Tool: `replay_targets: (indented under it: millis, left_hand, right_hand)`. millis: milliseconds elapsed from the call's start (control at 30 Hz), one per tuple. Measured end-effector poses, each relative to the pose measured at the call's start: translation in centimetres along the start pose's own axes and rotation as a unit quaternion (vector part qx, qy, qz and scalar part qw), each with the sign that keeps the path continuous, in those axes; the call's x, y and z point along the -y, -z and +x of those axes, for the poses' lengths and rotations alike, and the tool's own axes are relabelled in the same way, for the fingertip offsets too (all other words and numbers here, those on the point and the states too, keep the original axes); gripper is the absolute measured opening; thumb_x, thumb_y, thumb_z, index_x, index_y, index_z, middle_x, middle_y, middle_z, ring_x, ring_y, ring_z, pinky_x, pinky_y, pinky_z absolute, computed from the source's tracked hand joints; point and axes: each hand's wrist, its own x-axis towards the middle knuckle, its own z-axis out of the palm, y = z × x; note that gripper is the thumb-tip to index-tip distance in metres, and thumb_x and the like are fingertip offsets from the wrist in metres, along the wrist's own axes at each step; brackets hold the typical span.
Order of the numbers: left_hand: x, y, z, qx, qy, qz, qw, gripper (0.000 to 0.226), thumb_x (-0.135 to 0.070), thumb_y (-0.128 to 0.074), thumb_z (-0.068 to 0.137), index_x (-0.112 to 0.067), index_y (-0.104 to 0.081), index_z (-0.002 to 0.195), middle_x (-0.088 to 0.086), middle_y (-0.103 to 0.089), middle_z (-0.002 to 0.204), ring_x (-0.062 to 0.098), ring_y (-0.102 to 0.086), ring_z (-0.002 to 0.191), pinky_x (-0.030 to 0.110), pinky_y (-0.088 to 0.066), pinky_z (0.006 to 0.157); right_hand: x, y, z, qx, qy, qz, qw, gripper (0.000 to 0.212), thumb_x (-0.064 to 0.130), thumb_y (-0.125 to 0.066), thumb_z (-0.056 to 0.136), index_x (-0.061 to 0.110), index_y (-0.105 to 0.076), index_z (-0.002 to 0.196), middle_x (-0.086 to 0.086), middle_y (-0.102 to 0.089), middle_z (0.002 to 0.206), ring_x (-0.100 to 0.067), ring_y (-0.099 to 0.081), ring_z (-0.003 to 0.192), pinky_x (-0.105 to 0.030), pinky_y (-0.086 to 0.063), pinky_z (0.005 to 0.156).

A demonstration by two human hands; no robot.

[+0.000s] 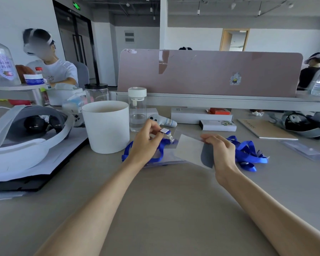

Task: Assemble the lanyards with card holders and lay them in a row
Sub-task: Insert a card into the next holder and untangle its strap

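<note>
Both forearms [107, 206] are stretching in over the near edge of the grey desk [164, 228] and meeting toward its middle. Along the far edge a pink partition [209, 72] is standing upright. A white VR headset [26, 130] is lying on papers at the left edge, with a white cylindrical tub [107, 126] standing just to its right and a clear water bottle [137, 109] rising behind the tub. The right hand [223, 151] is gripping a clear card holder [190, 150] by its upper right corner, fingers curled around the plastic, and is holding it tilted above the desk between the two hands. The left hand [146, 143] is pinching the end of a blue lanyard [161, 150] between thumb and fingers, so the strap is hanging in a loop down onto the desk beneath it. A heap of blue lanyards [248, 154] is lying on the desk just behind the right hand. At the pinched end, the metal clip [169, 136] is pointing at the holder's upper left corner; whether the two are touching cannot be told.
</note>
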Motion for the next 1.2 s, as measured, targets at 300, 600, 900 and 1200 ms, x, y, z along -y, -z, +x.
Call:
replay_targets:
  millis: [300,600,900,1200]
  left_hand:
    - [-0.2,-0.4,-0.3,0.090,0.006,0.066,0.994,0.032,-0.009,-0.042,0.094,-0.028,-0.067,0.101,-0.015,-0.067,0.098,0.014,-0.060,0.092,0.025,-0.045,0.080]
    - [-1.4,-1.0,-0.8,0.098,-0.027,0.044,0.994,0.022,-0.010,-0.051,0.091,-0.017,-0.070,0.099,-0.006,-0.070,0.087,0.011,-0.065,0.078,0.031,-0.054,0.076]
    - [-2.8,-1.1,-1.5,0.165,-0.005,-0.021,0.986,0.020,-0.007,-0.043,0.093,-0.007,-0.063,0.090,-0.001,-0.064,0.078,0.010,-0.056,0.073,0.027,-0.046,0.069]
    - [-2.7,-0.9,-1.5,0.146,-0.001,0.011,0.989,0.027,-0.017,-0.039,0.089,-0.021,-0.066,0.085,0.005,-0.069,0.091,0.037,-0.059,0.092,0.050,-0.047,0.087]
  right_hand:
    - [-1.6,0.4,0.5,0.008,0.229,-0.267,0.936,0.027,0.000,-0.057,0.079,0.022,-0.071,0.088,0.014,-0.062,0.098,-0.016,-0.052,0.101,-0.033,-0.044,0.088]
    - [-1.8,-1.8,-2.2,0.171,0.243,-0.341,0.892,0.012,0.037,-0.069,0.083,0.028,-0.073,0.091,0.012,-0.062,0.093,-0.004,-0.060,0.076,-0.030,-0.051,0.073]
    - [-1.9,-1.6,-1.9,0.179,0.258,-0.356,0.880,0.008,0.025,-0.064,0.087,0.026,-0.072,0.087,0.015,-0.058,0.085,-0.008,-0.053,0.070,-0.029,-0.045,0.070]
    - [-1.7,-1.5,-1.9,0.211,0.233,-0.326,0.891,0.009,0.023,-0.065,0.087,0.025,-0.069,0.080,0.019,-0.060,0.080,-0.013,-0.053,0.071,-0.014,-0.037,0.063]
